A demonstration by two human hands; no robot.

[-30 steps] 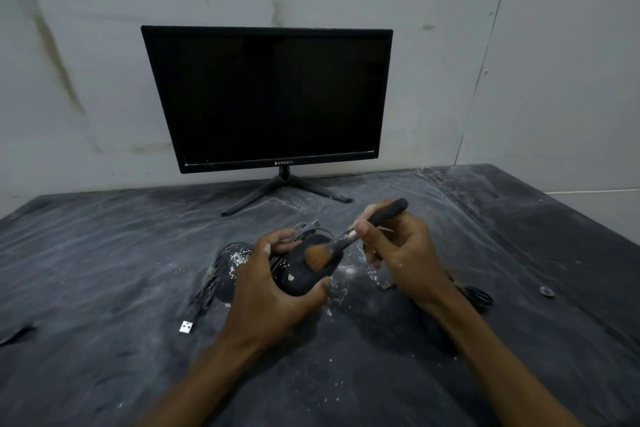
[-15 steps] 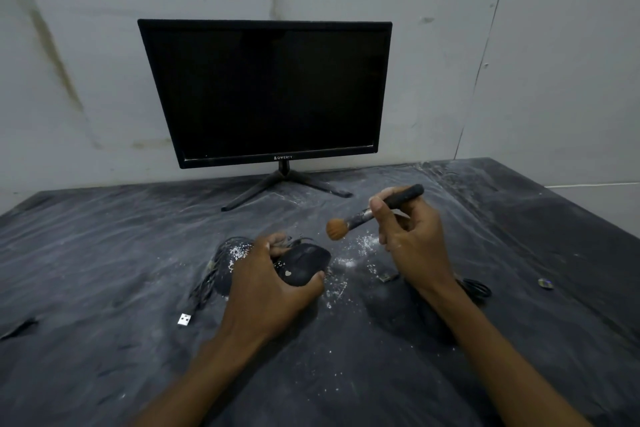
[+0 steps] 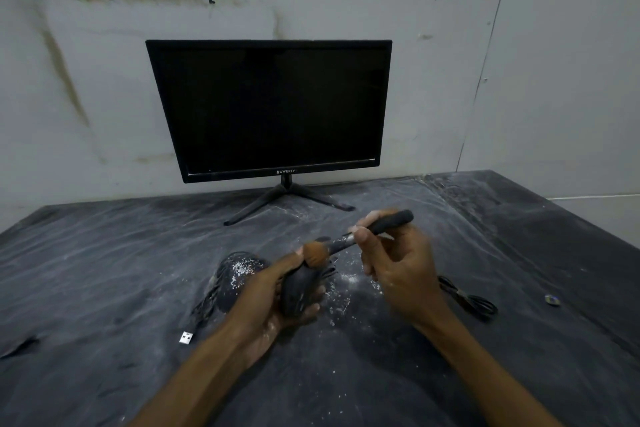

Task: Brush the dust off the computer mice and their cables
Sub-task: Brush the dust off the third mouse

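At the middle of the dark, dust-streaked counter, seen from the head camera, the left hand holds a black mouse lifted off the surface, its fingers and thumb curled round the mouse's sides so that the back of the mouse faces up. The right hand pinches a brush by its dark handle, fingers curled round it near the metal collar; the handle slants up and to the right, and the orange-brown bristles press on the far end of the held mouse, just beside the left thumb. Both hands and the brush are somewhat blurred.

Just left of the held mouse, a second mouse lies on the counter, its top speckled with white dust. From it a black cable runs toward the near edge and ends in a silver USB plug lying flat. White specks are scattered on the counter between and below the two hands. To the right of the right wrist, another cable lies in a loose bundle on the counter; which mouse it belongs to cannot be told.

Behind the hands stands a black monitor with a dark screen, on a splayed stand, close to a stained pale wall. A small object lies far to the right on the counter, too small to identify.
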